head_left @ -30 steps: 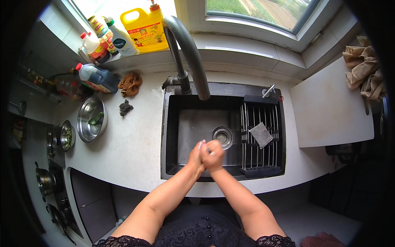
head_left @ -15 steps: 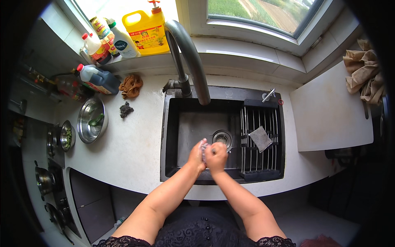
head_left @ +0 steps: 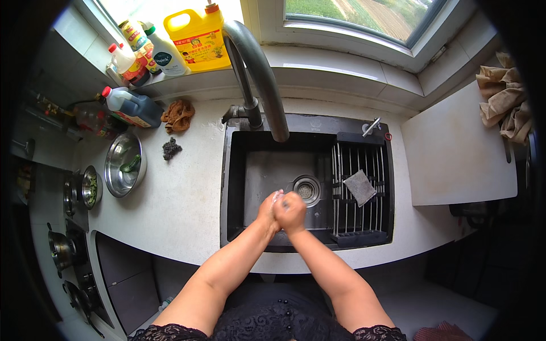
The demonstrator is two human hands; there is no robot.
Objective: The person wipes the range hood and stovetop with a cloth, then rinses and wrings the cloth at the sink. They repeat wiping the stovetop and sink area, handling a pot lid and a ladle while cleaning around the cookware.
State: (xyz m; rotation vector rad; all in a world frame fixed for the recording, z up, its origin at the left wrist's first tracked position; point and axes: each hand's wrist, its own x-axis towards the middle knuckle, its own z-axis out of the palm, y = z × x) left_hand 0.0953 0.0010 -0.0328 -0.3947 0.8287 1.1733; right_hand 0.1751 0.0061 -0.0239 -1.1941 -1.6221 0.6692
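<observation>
Over the black sink [head_left: 227, 227], my hands are pressed together just left of the metal drain [head_left: 307, 190]. My left hand [head_left: 267, 209] is turned inward and closed against the right, with a whitish wet gleam at its fingertips. My right hand [head_left: 290, 212] is curled into a fist over the left palm. Whatever lies between them, if anything, is hidden and slightly blurred. Above the basin arches a dark grey faucet [head_left: 267, 74], and no water stream shows under its spout.
A drying rack [head_left: 352, 219] with a grey pad [head_left: 360, 188] spans the sink's right side. A white cutting board [head_left: 460, 153] stands at right. Leftward are a steel bowl [head_left: 116, 176] holding a green vegetable, a scourer [head_left: 170, 149], a brown cloth [head_left: 178, 115] and a yellow jug [head_left: 199, 42].
My hands have closed more tightly together, the right fist shifting slightly left over the left palm. The view has tilted slightly; the surrounding objects stay in place.
</observation>
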